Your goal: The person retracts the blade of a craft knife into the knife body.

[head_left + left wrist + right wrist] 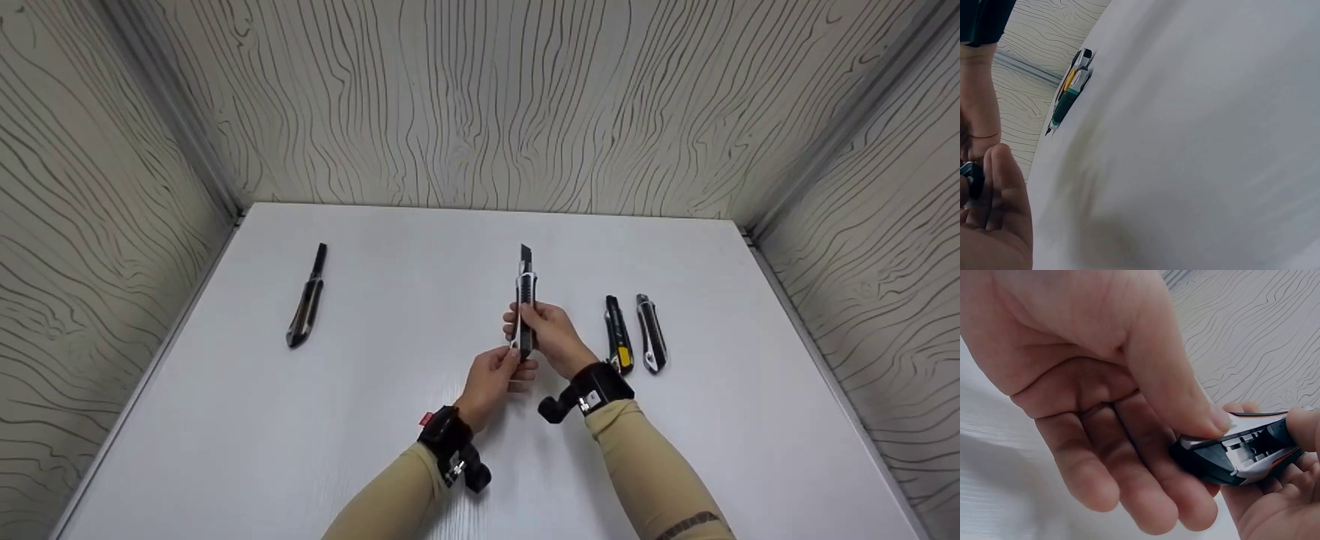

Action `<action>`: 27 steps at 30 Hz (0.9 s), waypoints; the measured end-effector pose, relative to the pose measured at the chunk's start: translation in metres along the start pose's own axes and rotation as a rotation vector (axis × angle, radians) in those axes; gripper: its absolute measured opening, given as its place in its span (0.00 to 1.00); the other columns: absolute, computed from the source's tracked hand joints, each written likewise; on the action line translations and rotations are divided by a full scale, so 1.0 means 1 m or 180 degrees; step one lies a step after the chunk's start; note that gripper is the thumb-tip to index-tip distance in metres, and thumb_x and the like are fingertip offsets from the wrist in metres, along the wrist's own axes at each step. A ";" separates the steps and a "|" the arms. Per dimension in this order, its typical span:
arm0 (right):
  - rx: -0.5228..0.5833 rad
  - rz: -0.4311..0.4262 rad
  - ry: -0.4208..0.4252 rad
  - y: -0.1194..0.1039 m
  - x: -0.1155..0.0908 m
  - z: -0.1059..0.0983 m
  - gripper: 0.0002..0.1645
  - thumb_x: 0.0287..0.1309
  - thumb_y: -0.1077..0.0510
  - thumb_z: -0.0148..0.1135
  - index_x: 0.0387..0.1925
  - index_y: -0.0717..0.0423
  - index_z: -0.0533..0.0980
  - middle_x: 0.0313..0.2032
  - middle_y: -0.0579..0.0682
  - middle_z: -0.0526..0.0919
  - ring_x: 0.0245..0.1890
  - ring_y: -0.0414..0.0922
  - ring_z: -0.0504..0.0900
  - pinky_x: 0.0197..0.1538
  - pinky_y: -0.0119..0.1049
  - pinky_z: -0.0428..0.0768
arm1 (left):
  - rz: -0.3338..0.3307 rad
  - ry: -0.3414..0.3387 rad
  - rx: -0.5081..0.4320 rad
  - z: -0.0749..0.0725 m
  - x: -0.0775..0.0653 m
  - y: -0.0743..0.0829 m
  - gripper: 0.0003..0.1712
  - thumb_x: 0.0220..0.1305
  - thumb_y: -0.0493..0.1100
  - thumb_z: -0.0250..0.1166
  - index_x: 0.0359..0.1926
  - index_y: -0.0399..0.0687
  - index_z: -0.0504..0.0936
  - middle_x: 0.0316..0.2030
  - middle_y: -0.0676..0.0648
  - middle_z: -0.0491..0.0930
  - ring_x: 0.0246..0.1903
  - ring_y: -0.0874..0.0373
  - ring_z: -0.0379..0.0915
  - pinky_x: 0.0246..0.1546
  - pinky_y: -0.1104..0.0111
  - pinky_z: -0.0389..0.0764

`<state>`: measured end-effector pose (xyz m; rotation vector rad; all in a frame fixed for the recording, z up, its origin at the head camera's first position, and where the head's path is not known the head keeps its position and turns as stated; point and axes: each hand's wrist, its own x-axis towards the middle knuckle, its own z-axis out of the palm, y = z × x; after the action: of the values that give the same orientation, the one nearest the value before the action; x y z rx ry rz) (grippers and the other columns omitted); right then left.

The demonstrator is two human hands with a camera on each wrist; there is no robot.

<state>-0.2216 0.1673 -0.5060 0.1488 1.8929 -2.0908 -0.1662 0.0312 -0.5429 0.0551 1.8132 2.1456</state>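
A silver and black utility knife is held upright in the head view, blade out and pointing toward the back wall. My right hand grips its handle, thumb on the slider side. Below, my left hand pinches the butt end between thumb and forefinger. In the right wrist view the left hand looms large, its other fingers loosely bent under the knife end; the right thumb lies on the handle. The left wrist view catches only the knife's dark end.
To the left on the white table lies another utility knife with a dark blade section. Right of my right hand lie a dark green knife with a yellow slider and a silver-black knife. Wood-patterned walls enclose the table.
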 end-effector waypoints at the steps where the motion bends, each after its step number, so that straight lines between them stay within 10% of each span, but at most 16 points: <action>1: -0.0007 -0.0010 0.0002 0.001 0.000 0.000 0.21 0.74 0.54 0.46 0.58 0.66 0.70 0.46 0.54 0.82 0.42 0.42 0.84 0.51 0.35 0.82 | -0.0009 0.0001 0.0001 0.000 0.000 0.000 0.22 0.76 0.44 0.49 0.54 0.27 0.75 0.43 0.36 0.85 0.38 0.56 0.84 0.41 0.63 0.86; 27: -0.0010 -0.0096 -0.0084 0.004 0.000 0.000 0.23 0.74 0.60 0.45 0.63 0.72 0.63 0.46 0.54 0.82 0.41 0.41 0.84 0.50 0.34 0.82 | 0.0020 -0.0021 -0.0004 -0.001 0.002 -0.002 0.20 0.76 0.41 0.48 0.49 0.24 0.76 0.38 0.39 0.86 0.32 0.62 0.81 0.38 0.66 0.86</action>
<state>-0.2200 0.1670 -0.5095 0.0923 1.8944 -2.0989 -0.1674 0.0313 -0.5457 0.0678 1.8102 2.1485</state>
